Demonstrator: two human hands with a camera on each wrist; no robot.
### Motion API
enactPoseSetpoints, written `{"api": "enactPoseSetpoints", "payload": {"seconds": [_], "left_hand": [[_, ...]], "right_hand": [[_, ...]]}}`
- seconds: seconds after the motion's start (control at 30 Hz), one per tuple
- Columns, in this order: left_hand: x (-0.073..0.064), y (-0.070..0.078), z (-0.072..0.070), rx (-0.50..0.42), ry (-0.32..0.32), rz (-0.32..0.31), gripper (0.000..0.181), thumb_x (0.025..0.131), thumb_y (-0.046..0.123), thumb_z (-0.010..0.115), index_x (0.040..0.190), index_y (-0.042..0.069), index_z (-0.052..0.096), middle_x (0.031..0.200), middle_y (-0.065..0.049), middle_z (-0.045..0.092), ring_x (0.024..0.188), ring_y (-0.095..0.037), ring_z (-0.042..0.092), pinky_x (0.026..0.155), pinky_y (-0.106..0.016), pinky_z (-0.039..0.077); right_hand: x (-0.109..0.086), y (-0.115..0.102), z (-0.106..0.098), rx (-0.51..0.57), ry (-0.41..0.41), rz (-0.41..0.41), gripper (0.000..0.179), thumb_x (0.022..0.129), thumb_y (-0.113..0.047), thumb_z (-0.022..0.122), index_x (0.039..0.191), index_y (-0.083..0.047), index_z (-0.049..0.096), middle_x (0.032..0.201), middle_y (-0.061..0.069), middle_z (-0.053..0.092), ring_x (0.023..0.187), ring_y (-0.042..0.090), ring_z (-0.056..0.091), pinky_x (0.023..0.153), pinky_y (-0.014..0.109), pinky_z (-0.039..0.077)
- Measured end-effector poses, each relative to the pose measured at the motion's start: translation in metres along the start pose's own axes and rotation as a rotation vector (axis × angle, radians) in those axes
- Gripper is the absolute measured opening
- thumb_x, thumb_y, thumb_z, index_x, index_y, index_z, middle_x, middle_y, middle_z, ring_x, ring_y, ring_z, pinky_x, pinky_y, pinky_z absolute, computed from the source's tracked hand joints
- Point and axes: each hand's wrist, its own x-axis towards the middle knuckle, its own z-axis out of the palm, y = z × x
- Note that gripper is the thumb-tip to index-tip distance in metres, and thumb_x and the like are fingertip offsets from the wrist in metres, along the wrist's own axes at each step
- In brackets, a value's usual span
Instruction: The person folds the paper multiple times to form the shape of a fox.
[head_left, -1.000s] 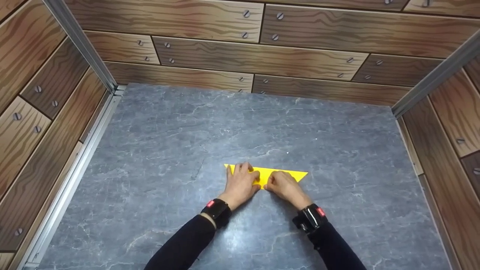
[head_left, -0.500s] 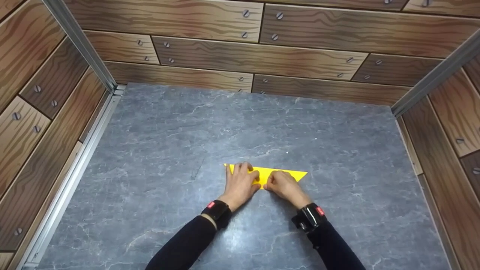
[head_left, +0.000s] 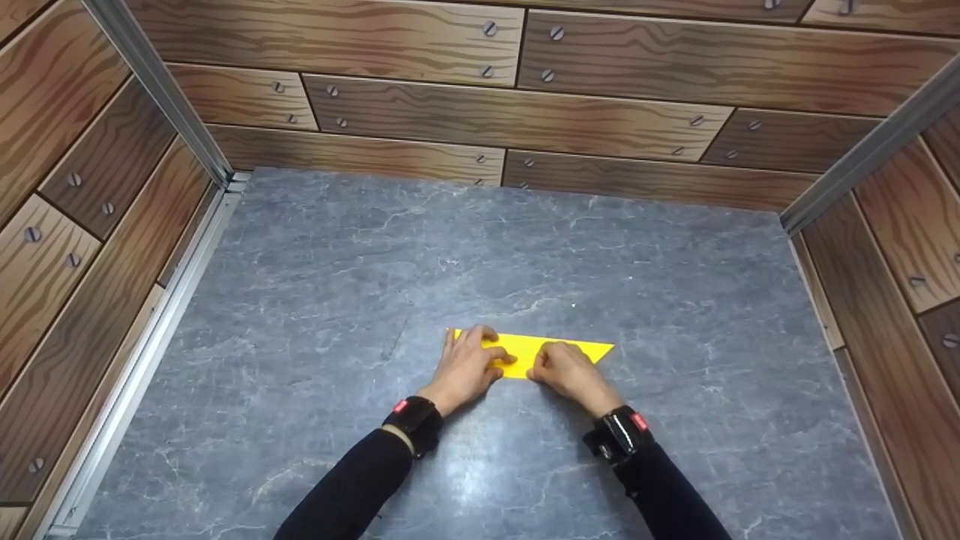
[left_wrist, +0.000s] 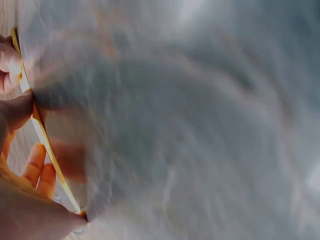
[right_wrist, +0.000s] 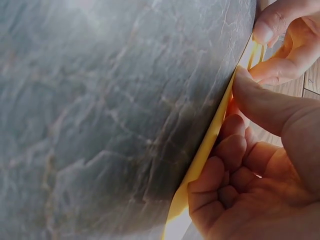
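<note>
A piece of yellow paper lies flat on the grey tabletop, its long far edge running to a pointed corner at the right. My left hand presses on its left part with spread, slightly bent fingers and covers that end. At the near edge, right of the middle, my right hand pinches the paper with thumb against curled fingers. The right wrist view shows the paper edge-on, with the right thumb on its edge. From the left wrist, the sheet appears as a thin strip beside the fingers.
Grey marbled tabletop surrounds the paper. Wood-patterned panels stand at the back, left and right, with metal rails at the corners. A black strap with a camera sits on each wrist.
My left hand has slid a little to the left along the paper, baring more of its middle. The right hand and the paper stay nearly where they were.
</note>
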Motion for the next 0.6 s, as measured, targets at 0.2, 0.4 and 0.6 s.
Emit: {"api": "enactPoseSetpoints", "payload": {"seconds": [0.2,0.4,0.6], "left_hand": [[-0.001,-0.011,-0.012,-0.023,-0.042,0.055,0.03,0.096,0.02,0.074,0.125,0.027,0.077,0.136,-0.009,0.055,0.128,-0.033,0.049,0.116,-0.057,0.03],[-0.001,-0.016,-0.018,-0.043,-0.066,0.077,0.031,0.096,0.02,0.074,0.127,0.027,0.076,0.138,-0.01,0.054,0.129,-0.032,0.048,0.114,-0.053,0.033],[-0.001,-0.015,-0.019,-0.049,-0.059,0.085,0.031,0.095,0.017,0.075,0.125,0.024,0.078,0.137,-0.011,0.054,0.13,-0.035,0.048,0.115,-0.055,0.032]], "right_hand": [[-0.001,0.0,0.0,-0.001,-0.003,-0.014,0.024,0.084,-0.016,0.083,0.072,-0.012,0.063,0.069,-0.006,0.056,0.064,0.012,0.05,0.062,0.031,0.044],[-0.001,-0.004,-0.002,-0.047,-0.006,0.003,0.022,0.084,-0.015,0.082,0.073,-0.012,0.063,0.07,-0.005,0.057,0.065,0.014,0.051,0.064,0.033,0.046],[-0.004,-0.016,0.002,-0.073,0.043,-0.02,0.02,0.082,-0.013,0.082,0.073,-0.013,0.064,0.07,-0.004,0.058,0.065,0.016,0.053,0.063,0.036,0.047]]}}
